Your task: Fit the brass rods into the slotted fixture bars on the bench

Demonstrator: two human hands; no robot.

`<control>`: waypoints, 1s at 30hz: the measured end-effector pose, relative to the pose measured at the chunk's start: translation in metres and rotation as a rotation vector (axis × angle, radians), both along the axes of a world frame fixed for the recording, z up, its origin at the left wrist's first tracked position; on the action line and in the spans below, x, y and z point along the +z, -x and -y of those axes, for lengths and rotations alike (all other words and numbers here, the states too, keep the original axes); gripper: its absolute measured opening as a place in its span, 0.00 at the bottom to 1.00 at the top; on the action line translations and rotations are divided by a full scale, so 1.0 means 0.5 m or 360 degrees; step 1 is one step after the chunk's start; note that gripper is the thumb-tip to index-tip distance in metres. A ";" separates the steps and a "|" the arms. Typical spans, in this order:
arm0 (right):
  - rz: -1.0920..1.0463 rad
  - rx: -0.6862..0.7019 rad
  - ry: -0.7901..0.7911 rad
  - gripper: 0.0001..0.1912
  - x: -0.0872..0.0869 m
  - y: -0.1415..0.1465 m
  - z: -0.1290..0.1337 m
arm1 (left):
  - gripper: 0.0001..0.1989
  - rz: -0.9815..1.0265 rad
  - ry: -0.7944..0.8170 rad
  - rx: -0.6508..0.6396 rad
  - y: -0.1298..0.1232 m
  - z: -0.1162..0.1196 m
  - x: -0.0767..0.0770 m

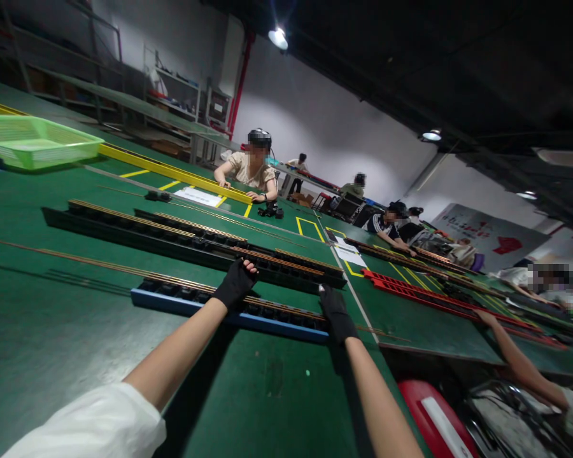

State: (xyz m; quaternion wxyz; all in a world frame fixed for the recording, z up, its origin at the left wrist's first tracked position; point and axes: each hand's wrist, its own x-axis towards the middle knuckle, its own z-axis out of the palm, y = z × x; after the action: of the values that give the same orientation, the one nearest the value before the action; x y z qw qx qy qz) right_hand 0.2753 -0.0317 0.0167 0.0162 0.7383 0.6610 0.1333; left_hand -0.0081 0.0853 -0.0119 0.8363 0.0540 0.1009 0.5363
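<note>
In the head view, my left hand (237,283), in a black glove with bare fingertips, is curled closed above the middle of a blue channel rail (176,304). What its fingers hold is hidden. Thin copper-coloured rods (90,262) run lengthwise along this rail, past its left end and under my hands. At the rail's right end rests my right hand (335,312), gloved alike; its thumb tip points forward and the other fingers are mostly hidden. Just beyond both hands lies a longer black channel rail (119,236), with black blocks and more copper-coloured rods along it.
A green plastic basket (38,143) stands at the far left of the green table (38,331). Across it, a person (251,165) handles a yellow rail (172,173). To the right, another person's hand (487,318) touches a red rail (424,296). A red stool (434,420) is below.
</note>
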 end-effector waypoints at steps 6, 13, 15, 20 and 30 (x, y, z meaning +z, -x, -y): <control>-0.0021 -0.0077 0.0127 0.21 -0.026 0.007 0.000 | 0.19 -0.0012 -0.0004 -0.0027 0.002 0.000 -0.003; -0.0012 -0.0071 0.0103 0.19 -0.017 0.013 0.000 | 0.18 -0.0002 -0.0028 -0.0044 0.002 0.003 -0.001; -0.0019 -0.0083 0.0068 0.20 -0.004 0.013 -0.014 | 0.18 -0.0004 -0.0032 -0.0056 0.003 0.004 -0.001; -0.0056 -0.0188 -0.0053 0.26 0.021 0.024 -0.044 | 0.18 -0.0011 -0.0007 -0.0071 0.002 0.001 -0.001; -0.0082 -0.0235 0.0144 0.22 -0.061 0.071 -0.030 | 0.19 -0.0002 0.0023 -0.0060 0.004 0.007 0.007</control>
State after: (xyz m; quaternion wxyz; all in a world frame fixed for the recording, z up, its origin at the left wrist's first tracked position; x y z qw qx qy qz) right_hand 0.2399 -0.0168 -0.0140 0.0423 0.7867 0.6103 0.0827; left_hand -0.0103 0.0819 -0.0083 0.8464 0.0502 0.1044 0.5197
